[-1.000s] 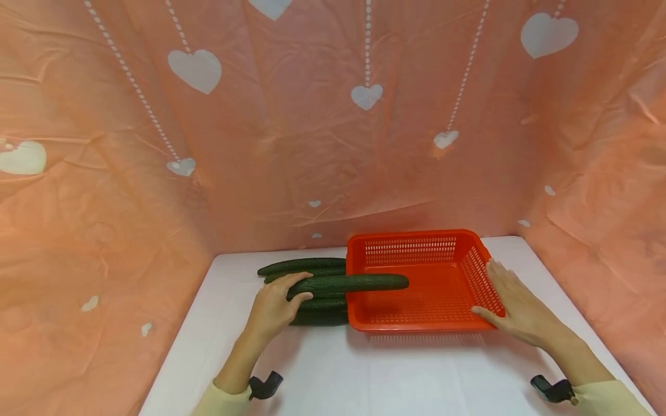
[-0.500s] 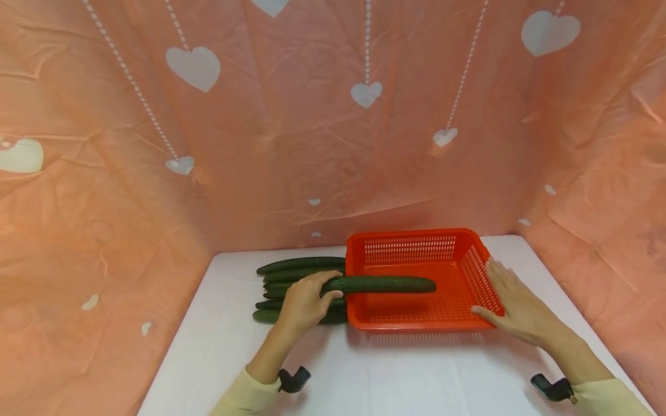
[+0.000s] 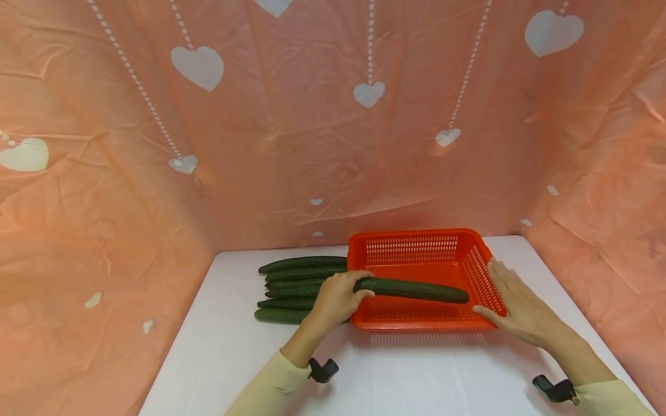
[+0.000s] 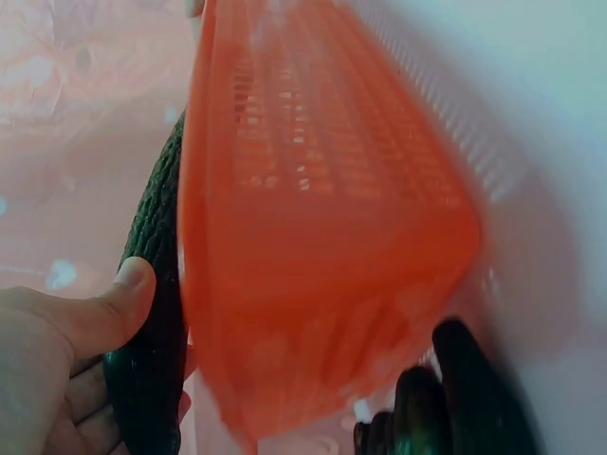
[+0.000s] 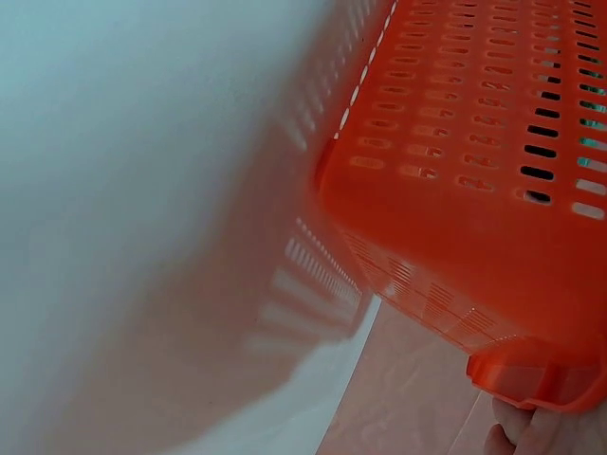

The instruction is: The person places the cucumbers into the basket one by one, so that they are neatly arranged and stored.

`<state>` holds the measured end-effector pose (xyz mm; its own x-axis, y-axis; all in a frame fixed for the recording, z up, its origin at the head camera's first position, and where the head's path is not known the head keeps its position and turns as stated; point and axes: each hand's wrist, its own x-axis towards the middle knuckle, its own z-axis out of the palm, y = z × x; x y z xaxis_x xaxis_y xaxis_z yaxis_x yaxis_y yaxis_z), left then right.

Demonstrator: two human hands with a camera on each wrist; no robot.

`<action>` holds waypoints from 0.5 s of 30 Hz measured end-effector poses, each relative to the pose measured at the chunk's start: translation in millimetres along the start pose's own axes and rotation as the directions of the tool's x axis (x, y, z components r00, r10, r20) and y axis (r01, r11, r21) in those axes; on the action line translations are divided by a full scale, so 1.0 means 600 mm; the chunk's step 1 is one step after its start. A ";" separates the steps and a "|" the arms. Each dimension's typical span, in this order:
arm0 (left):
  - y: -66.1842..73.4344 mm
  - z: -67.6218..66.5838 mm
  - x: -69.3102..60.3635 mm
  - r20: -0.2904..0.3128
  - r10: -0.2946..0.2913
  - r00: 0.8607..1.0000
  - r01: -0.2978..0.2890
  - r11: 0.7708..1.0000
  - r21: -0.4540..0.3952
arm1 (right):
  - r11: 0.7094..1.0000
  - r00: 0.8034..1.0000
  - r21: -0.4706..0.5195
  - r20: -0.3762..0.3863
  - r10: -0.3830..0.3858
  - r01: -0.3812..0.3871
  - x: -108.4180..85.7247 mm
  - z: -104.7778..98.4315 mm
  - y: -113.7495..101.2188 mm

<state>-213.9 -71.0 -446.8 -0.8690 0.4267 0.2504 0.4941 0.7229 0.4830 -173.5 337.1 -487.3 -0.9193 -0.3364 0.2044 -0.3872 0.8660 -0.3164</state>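
A long dark green cucumber reaches across the red plastic basket, its right end tilted slightly lower. My left hand grips its left end between thumb and fingers, above the basket's left rim. In the left wrist view the thumb lies against the cucumber, beside the basket wall. My right hand rests with straight fingers along the basket's right side, thumb spread toward the front corner. The right wrist view shows its fingers at the basket rim, mostly hidden.
Several more cucumbers lie side by side on the white table, left of the basket and partly behind the left hand. A peach cloth with white hearts hangs at the back and both sides.
My left hand has carried the cucumber rightward from above the other cucumbers to over the basket, and its far end has dipped. The right hand and basket stay in place.
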 end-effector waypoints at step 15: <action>0.034 0.064 0.021 0.044 -0.035 0.998 0.035 0.999 -0.001 | 1.000 1.000 0.013 -0.008 -0.010 0.010 0.001 0.000 0.006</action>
<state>-213.8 -30.2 -466.2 -0.8837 0.4249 0.1964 0.4636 0.7369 0.4920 -175.4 339.7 -488.4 -0.9149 -0.3419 0.2145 -0.3970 0.8579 -0.3261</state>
